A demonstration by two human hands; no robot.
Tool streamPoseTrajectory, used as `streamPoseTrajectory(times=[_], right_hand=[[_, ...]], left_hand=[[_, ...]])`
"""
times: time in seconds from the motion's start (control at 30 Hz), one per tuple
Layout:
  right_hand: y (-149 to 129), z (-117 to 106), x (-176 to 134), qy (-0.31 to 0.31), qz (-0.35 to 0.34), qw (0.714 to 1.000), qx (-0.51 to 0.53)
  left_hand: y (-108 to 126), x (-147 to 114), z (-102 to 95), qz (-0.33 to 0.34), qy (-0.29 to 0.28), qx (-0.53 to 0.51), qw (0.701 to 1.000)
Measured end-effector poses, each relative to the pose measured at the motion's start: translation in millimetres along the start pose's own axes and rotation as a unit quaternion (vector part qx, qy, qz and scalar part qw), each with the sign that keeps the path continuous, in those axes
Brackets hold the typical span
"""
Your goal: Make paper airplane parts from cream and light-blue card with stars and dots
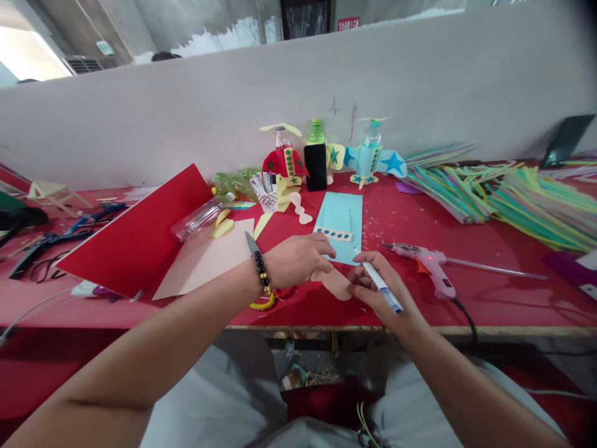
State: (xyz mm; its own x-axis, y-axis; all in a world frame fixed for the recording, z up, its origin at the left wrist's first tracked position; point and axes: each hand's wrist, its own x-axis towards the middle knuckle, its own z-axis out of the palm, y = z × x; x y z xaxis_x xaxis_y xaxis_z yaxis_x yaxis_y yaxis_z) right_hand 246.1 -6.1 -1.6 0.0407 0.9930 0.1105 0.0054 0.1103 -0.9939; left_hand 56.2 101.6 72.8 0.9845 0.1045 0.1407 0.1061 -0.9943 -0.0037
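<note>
Red tabletop (508, 305) | right hand (392, 279): one pen (377, 280), one cutout (336, 284) | three winged bottles (278, 163)

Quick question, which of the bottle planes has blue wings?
The rightmost plane; the left plane has red ones, and the middle plane shows yellow.

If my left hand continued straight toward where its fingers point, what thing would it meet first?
Your left hand would probably meet the right hand's fingers or their pen; depth is unclear from this single view.
</note>
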Motion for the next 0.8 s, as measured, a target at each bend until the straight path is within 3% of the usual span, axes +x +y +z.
streamPoseTrajectory(times=[0.43,0.53,0.63,0.8], right_hand=[[3,0,-1,0.033,0.023,0.992,-0.119],[2,2,-1,0.036,0.017,0.985,-0.168],[0,3,-3,0.039,-0.011,0.978,-0.203],[-2,1,-7,0.023,-0.025,0.971,-0.238]], left_hand=[[1,-4,9.2,-0.026,0.000,0.035,0.999],[21,-8,8.0,-0.083,0.010,0.060,0.995],[56,-12,14.4,-0.162,0.039,0.063,0.984],[111,-21,44.4,-0.164,0.016,-0.004,0.986]])
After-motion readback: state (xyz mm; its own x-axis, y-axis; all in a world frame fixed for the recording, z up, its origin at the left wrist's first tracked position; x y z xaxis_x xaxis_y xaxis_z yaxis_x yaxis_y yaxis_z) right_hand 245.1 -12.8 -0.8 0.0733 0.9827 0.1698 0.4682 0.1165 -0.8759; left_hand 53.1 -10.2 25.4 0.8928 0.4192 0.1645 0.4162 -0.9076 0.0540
